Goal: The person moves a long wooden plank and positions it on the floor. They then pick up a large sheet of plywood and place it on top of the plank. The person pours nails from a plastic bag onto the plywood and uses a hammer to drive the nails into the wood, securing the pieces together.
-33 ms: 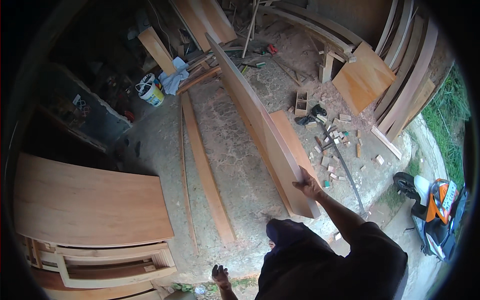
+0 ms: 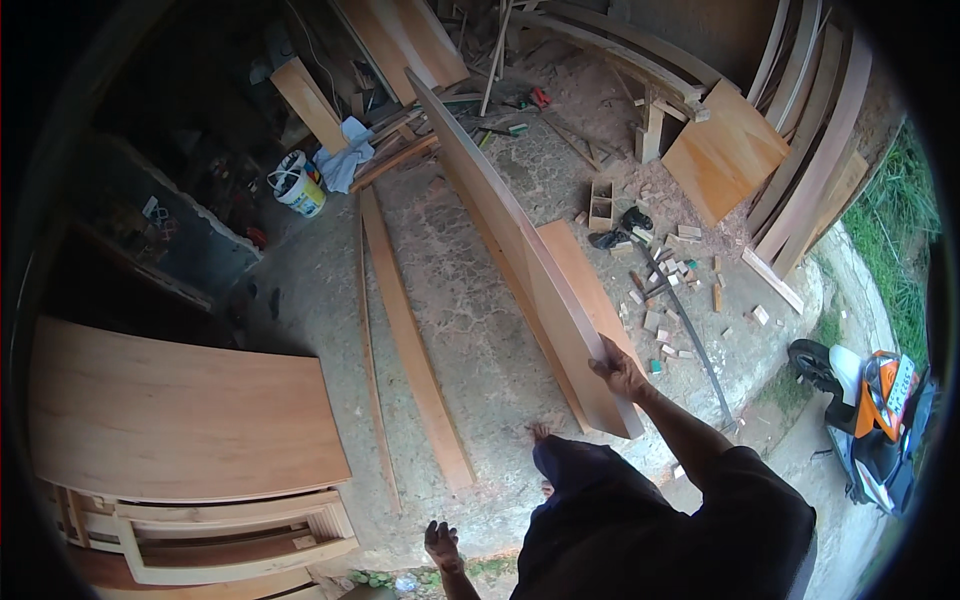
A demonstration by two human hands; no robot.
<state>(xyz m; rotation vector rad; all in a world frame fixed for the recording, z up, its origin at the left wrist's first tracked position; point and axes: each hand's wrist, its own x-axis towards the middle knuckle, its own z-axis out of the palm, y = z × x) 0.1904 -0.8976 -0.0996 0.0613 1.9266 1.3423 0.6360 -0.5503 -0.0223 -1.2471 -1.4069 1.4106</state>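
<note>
Brown wood board [image 2: 568,335]: our right grip [image 2: 622,375] holds its top edge, and our left grip [image 2: 442,545] hangs loose and free.

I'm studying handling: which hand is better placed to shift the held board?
Probably the right hand: it holds the board near its closer end. The left hand is well apart from it and looks empty.

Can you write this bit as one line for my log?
right hand: gripping long board at near end | left hand: empty | bucket: on floor | motorbike: at right
</note>
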